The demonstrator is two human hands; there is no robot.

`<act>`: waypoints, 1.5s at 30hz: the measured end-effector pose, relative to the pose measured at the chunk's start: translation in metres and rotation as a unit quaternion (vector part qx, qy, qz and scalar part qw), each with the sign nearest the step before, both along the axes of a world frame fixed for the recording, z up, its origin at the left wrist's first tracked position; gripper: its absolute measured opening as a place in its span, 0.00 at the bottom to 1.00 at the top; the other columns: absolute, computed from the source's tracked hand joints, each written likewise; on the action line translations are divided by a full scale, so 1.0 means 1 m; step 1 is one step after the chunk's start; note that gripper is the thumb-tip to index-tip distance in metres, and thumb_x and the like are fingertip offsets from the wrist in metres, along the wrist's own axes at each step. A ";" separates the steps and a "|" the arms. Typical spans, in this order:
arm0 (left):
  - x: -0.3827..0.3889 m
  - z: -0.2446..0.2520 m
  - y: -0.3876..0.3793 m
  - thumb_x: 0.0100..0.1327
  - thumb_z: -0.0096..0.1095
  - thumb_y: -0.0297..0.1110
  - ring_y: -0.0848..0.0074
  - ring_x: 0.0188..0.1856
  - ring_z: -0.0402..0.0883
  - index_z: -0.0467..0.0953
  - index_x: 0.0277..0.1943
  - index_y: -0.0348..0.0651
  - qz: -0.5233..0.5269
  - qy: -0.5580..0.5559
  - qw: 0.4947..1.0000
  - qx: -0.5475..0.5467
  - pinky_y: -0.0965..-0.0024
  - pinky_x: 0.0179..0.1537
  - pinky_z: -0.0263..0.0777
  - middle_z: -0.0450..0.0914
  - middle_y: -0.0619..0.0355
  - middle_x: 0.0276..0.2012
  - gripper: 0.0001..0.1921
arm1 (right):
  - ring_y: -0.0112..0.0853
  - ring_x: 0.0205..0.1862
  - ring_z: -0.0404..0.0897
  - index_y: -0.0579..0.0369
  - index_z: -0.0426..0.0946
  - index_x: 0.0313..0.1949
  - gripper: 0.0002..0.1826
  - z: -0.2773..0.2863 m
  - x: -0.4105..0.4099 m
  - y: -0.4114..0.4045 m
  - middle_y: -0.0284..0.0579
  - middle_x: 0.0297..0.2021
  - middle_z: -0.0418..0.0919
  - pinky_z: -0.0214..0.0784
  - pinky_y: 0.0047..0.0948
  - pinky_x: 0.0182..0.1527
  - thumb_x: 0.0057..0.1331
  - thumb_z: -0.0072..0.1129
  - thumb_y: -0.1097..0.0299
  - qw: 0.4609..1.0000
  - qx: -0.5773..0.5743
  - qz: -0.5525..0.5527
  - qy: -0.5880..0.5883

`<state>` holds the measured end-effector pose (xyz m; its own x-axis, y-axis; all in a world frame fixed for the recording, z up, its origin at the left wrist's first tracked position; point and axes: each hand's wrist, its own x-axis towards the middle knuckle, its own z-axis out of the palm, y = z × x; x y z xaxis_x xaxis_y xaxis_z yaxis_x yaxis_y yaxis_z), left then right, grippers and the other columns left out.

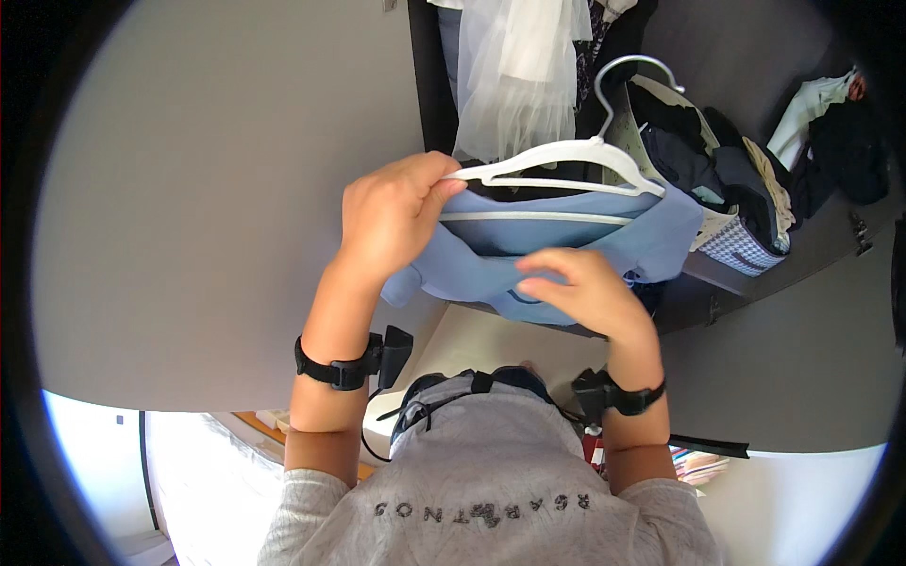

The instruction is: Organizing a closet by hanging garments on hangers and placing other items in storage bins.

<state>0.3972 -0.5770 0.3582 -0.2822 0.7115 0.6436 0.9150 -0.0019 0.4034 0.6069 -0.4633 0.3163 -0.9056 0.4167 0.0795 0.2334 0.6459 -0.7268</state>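
Observation:
A white clothes hanger [566, 151] with a silver metal hook [605, 88] is held up in front of me. My left hand [396, 205] pinches its left end between thumb and fingers. From the hanger hangs a light blue garment [481, 276] with a wide neck opening; the right end of the hanger sits inside the garment's shoulder. My right hand [573, 286] hovers over the front of the garment, thumb and forefinger apart and nothing seen between them. Whether its fingertips touch the cloth I cannot tell.
Behind the hanger is an open wardrobe with a white tulle garment [520, 78] hanging inside. Fabric bins hold dark clothes [679, 152], one a houndstooth bin [743, 245]. Grey wardrobe doors stand to the left [212, 212] and right [771, 354].

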 end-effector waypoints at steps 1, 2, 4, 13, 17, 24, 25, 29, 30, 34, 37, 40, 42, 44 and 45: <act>0.002 0.000 0.001 0.58 0.60 0.33 0.65 0.29 0.77 0.77 0.33 0.47 -0.003 0.002 1.000 0.005 0.66 0.28 0.68 0.78 0.59 0.26 0.03 | 0.42 0.45 0.77 0.61 0.73 0.47 0.23 -0.017 -0.010 -0.003 0.52 0.44 0.78 0.68 0.33 0.48 0.57 0.63 0.60 0.990 0.138 0.002 0.014; 0.005 0.003 0.003 0.58 0.60 0.33 0.65 0.29 0.77 0.77 0.33 0.47 -0.006 0.005 1.000 0.011 0.66 0.28 0.69 0.78 0.60 0.26 0.03 | 0.47 0.50 0.72 0.60 0.73 0.47 0.24 -0.033 -0.022 -0.005 0.56 0.43 0.76 0.65 0.37 0.51 0.54 0.64 0.61 0.982 0.186 0.002 0.039; 0.013 0.005 0.002 0.57 0.60 0.33 0.66 0.28 0.77 0.77 0.33 0.47 -0.018 0.005 1.000 0.018 0.66 0.27 0.69 0.78 0.60 0.26 0.03 | 0.50 0.42 0.76 0.59 0.74 0.45 0.23 -0.051 -0.041 -0.016 0.56 0.39 0.78 0.67 0.40 0.47 0.53 0.64 0.58 0.981 0.171 -0.003 -0.089; 0.005 -0.007 -0.016 0.55 0.63 0.31 0.65 0.26 0.76 0.78 0.34 0.44 0.031 0.085 0.996 0.009 0.68 0.27 0.68 0.78 0.58 0.26 0.04 | 0.50 0.35 0.79 0.56 0.80 0.34 0.18 -0.061 -0.045 -0.037 0.57 0.28 0.79 0.69 0.44 0.41 0.56 0.59 0.52 0.972 0.055 0.094 -0.209; -0.005 -0.011 -0.025 0.57 0.60 0.33 0.65 0.28 0.77 0.77 0.33 0.47 0.029 0.042 0.999 0.020 0.66 0.27 0.69 0.77 0.60 0.26 0.03 | 0.47 0.34 0.80 0.51 0.82 0.34 0.14 -0.046 -0.024 -0.020 0.51 0.28 0.81 0.71 0.41 0.39 0.58 0.55 0.56 0.913 0.238 0.141 -0.299; -0.011 -0.014 -0.037 0.55 0.63 0.32 0.65 0.28 0.77 0.78 0.33 0.44 0.038 0.039 0.998 0.016 0.68 0.28 0.69 0.78 0.57 0.26 0.04 | 0.41 0.37 0.82 0.54 0.83 0.32 0.11 -0.046 0.006 0.021 0.46 0.34 0.83 0.73 0.40 0.36 0.57 0.49 0.70 0.836 0.357 -0.003 -0.416; -0.010 -0.016 -0.036 0.54 0.64 0.32 0.65 0.27 0.77 0.78 0.33 0.43 0.044 0.047 0.998 0.021 0.68 0.28 0.69 0.78 0.57 0.26 0.05 | 0.41 0.37 0.82 0.55 0.83 0.32 0.11 -0.052 0.009 0.025 0.47 0.34 0.83 0.73 0.40 0.37 0.57 0.49 0.70 0.838 0.375 -0.001 -0.397; -0.007 -0.025 -0.034 0.54 0.64 0.31 0.65 0.27 0.77 0.78 0.33 0.42 0.030 0.018 0.999 0.019 0.69 0.28 0.70 0.78 0.57 0.26 0.05 | 0.42 0.38 0.81 0.54 0.83 0.30 0.10 -0.048 0.020 0.023 0.49 0.34 0.82 0.73 0.39 0.38 0.55 0.53 0.68 0.850 0.348 0.016 -0.394; -0.008 -0.027 -0.035 0.54 0.65 0.31 0.65 0.27 0.77 0.79 0.33 0.42 0.031 0.011 0.999 0.013 0.69 0.29 0.70 0.78 0.57 0.26 0.05 | 0.44 0.38 0.81 0.54 0.82 0.33 0.10 -0.043 0.024 0.021 0.50 0.35 0.82 0.72 0.40 0.39 0.53 0.58 0.66 0.876 0.297 0.063 -0.374; -0.010 -0.022 -0.025 0.55 0.64 0.33 0.65 0.27 0.78 0.79 0.33 0.43 0.036 0.046 0.998 -0.009 0.68 0.29 0.71 0.80 0.58 0.26 0.05 | 0.46 0.40 0.79 0.52 0.80 0.41 0.15 -0.047 0.029 0.020 0.49 0.35 0.81 0.70 0.41 0.42 0.55 0.60 0.61 0.902 0.184 0.154 -0.359; -0.009 -0.017 -0.016 0.56 0.63 0.36 0.65 0.28 0.79 0.80 0.33 0.44 0.043 0.089 0.994 -0.051 0.67 0.30 0.71 0.80 0.57 0.27 0.07 | 0.36 0.36 0.79 0.58 0.77 0.45 0.20 -0.052 0.028 0.028 0.48 0.36 0.81 0.70 0.35 0.39 0.56 0.61 0.60 0.883 -0.033 0.258 -0.390; -0.010 -0.022 -0.009 0.56 0.63 0.37 0.66 0.28 0.79 0.80 0.34 0.46 0.026 0.074 0.996 -0.051 0.68 0.30 0.71 0.80 0.57 0.27 0.06 | 0.34 0.34 0.79 0.65 0.77 0.42 0.25 -0.059 0.029 0.029 0.49 0.34 0.81 0.70 0.33 0.37 0.53 0.65 0.55 0.859 -0.168 0.249 -0.415; -0.011 -0.026 -0.009 0.56 0.63 0.37 0.66 0.28 0.78 0.80 0.34 0.47 0.031 0.029 0.996 -0.076 0.68 0.30 0.70 0.80 0.58 0.26 0.06 | 0.34 0.32 0.78 0.66 0.77 0.41 0.27 -0.053 0.027 0.024 0.49 0.32 0.81 0.69 0.32 0.36 0.53 0.65 0.53 0.847 -0.156 0.263 -0.435; -0.011 -0.028 -0.007 0.56 0.63 0.37 0.67 0.27 0.78 0.80 0.34 0.47 0.030 0.014 0.996 -0.084 0.69 0.30 0.70 0.80 0.59 0.26 0.06 | 0.33 0.31 0.77 0.68 0.76 0.39 0.28 -0.054 0.027 0.024 0.48 0.30 0.80 0.68 0.32 0.35 0.53 0.64 0.50 0.837 -0.136 0.273 -0.453; -0.010 -0.029 -0.006 0.56 0.63 0.37 0.67 0.27 0.78 0.80 0.34 0.47 0.028 0.000 0.996 -0.086 0.69 0.30 0.70 0.79 0.59 0.26 0.06 | 0.33 0.32 0.77 0.68 0.76 0.40 0.29 -0.060 0.029 0.025 0.48 0.31 0.80 0.68 0.33 0.35 0.53 0.64 0.50 0.842 -0.142 0.275 -0.441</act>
